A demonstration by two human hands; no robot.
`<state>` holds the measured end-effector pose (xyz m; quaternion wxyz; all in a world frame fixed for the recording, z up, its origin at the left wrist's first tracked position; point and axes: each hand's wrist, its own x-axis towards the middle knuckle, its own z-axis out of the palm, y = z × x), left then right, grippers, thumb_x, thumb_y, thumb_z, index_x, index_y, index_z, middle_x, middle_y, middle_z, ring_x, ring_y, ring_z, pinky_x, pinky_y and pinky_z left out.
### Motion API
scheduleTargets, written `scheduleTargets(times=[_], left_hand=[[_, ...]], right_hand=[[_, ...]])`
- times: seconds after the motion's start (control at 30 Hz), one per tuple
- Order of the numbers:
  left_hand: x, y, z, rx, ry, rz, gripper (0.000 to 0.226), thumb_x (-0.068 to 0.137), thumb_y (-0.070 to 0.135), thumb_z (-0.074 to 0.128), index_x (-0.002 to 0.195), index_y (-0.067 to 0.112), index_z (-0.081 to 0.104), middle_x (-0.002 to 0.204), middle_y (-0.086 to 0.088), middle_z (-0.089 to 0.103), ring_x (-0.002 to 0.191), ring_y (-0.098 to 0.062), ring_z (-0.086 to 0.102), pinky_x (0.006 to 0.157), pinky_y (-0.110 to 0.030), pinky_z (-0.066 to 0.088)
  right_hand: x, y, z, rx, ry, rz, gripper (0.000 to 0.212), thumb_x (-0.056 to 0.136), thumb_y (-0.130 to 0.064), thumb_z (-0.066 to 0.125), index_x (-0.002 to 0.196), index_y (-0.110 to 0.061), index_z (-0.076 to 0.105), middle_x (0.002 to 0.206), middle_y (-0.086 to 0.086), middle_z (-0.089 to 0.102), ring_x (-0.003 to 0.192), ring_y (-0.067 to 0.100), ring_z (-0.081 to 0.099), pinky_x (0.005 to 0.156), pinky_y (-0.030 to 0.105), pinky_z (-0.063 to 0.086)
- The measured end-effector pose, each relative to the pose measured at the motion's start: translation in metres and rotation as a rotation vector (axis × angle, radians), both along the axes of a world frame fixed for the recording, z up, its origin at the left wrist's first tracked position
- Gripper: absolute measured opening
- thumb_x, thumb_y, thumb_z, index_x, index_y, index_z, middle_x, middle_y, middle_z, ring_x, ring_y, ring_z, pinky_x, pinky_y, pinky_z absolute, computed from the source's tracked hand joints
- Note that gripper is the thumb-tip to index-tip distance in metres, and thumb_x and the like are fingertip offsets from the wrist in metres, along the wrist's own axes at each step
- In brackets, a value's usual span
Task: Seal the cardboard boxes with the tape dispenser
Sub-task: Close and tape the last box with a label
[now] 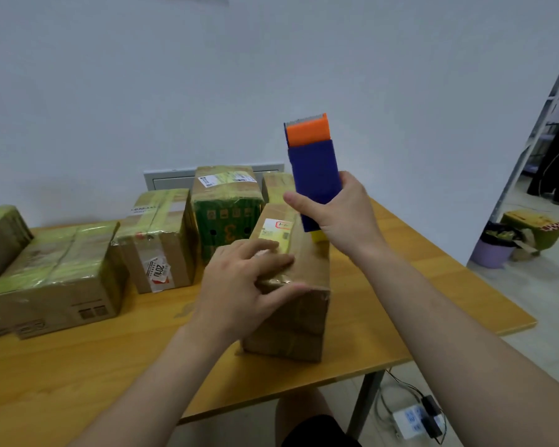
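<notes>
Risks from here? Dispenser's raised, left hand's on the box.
1. The left hand lies across the top of the near box, in the tape's likely path; the toothed blade of the tape dispenser could nick its fingers.
2. That box stands near the table front edge, so a hard pull might slide it off.

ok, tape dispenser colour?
Tape dispenser: blue body, orange top plate; head view, in the right hand.
</notes>
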<state>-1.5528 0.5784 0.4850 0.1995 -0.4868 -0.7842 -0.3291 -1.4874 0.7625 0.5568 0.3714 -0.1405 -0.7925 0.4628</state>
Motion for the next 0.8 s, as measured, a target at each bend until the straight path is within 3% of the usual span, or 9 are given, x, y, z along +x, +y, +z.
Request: scheduleTargets(times=[0.07, 0.17, 0.27, 0.4, 0.47, 0.53, 0.63, 0.8], left_hand=[[-0.003, -0.001, -0.008, 0.062, -0.067, -0.008, 0.065, 0.095, 0.078, 0.036, 0.126, 0.035, 0.074, 0.137, 0.008, 0.065, 0.13, -0.01, 0.049, 0.099, -0.043, 0.049], [-0.007, 0.006, -0.017, 0.19, -0.013, -0.014, 0.047, 0.103, 0.056, 0.044, 0.12, 0.028, 0.078, 0.128, 0.005, 0.072, 0.13, -0.016, 0.06, 0.098, -0.047, 0.055], [-0.007, 0.017, -0.021, 0.246, 0.105, 0.004, 0.046, 0.107, 0.053, 0.044, 0.114, 0.025, 0.081, 0.118, 0.003, 0.077, 0.123, -0.018, 0.067, 0.09, -0.045, 0.059], [-0.007, 0.035, -0.02, 0.215, 0.249, 0.021, 0.047, 0.108, 0.051, 0.044, 0.108, 0.025, 0.083, 0.111, 0.003, 0.079, 0.113, -0.022, 0.072, 0.077, -0.04, 0.058], [-0.008, 0.047, -0.017, 0.19, 0.278, 0.018, 0.05, 0.108, 0.052, 0.041, 0.107, 0.025, 0.083, 0.109, 0.002, 0.079, 0.11, -0.023, 0.073, 0.074, -0.039, 0.055], [-0.008, 0.057, -0.014, 0.178, 0.279, 0.015, 0.051, 0.108, 0.051, 0.04, 0.106, 0.025, 0.083, 0.108, 0.002, 0.079, 0.109, -0.025, 0.073, 0.073, -0.039, 0.054], [-0.007, 0.062, -0.017, 0.187, 0.286, 0.014, 0.053, 0.109, 0.054, 0.039, 0.106, 0.025, 0.083, 0.108, 0.003, 0.079, 0.108, -0.023, 0.072, 0.073, -0.038, 0.052], [-0.018, 0.055, -0.017, 0.173, 0.351, 0.017, 0.055, 0.109, 0.056, 0.036, 0.108, 0.026, 0.083, 0.106, 0.004, 0.079, 0.1, -0.019, 0.072, 0.069, -0.034, 0.048]], right_hand=[[0.005, 0.016, 0.002, 0.143, -0.076, -0.19, 0.073, 0.074, -0.069, 0.077, 0.121, -0.021, 0.049, 0.103, -0.012, 0.061, 0.086, 0.006, 0.064, 0.066, 0.022, 0.055], [0.012, 0.043, -0.005, 0.284, -0.262, -0.443, 0.071, 0.081, -0.071, 0.069, 0.118, -0.013, 0.049, 0.102, -0.002, 0.061, 0.089, 0.024, 0.063, 0.072, 0.042, 0.055], [0.022, 0.067, -0.029, 0.401, -0.497, -0.612, 0.073, 0.087, -0.067, 0.065, 0.119, -0.004, 0.047, 0.096, 0.005, 0.061, 0.085, 0.032, 0.06, 0.062, 0.037, 0.043], [0.037, 0.083, -0.07, 0.377, -0.877, -0.604, 0.073, 0.089, -0.064, 0.065, 0.126, -0.003, 0.047, 0.102, 0.008, 0.065, 0.094, 0.032, 0.065, 0.059, 0.034, 0.042], [0.045, 0.086, -0.091, 0.359, -0.979, -0.596, 0.073, 0.089, -0.063, 0.065, 0.128, -0.004, 0.047, 0.111, 0.009, 0.067, 0.102, 0.032, 0.066, 0.07, 0.036, 0.051], [0.052, 0.088, -0.107, 0.358, -1.032, -0.619, 0.07, 0.09, -0.063, 0.064, 0.127, -0.006, 0.047, 0.114, 0.011, 0.068, 0.103, 0.033, 0.067, 0.084, 0.042, 0.056], [0.058, 0.09, -0.12, 0.415, -1.081, -0.67, 0.068, 0.093, -0.06, 0.062, 0.13, -0.005, 0.043, 0.115, 0.01, 0.068, 0.103, 0.031, 0.068, 0.09, 0.044, 0.053], [0.051, 0.09, -0.121, 0.461, -1.175, -0.661, 0.07, 0.095, -0.054, 0.057, 0.14, -0.003, 0.041, 0.135, 0.014, 0.058, 0.122, 0.034, 0.058, 0.103, 0.046, 0.045]])
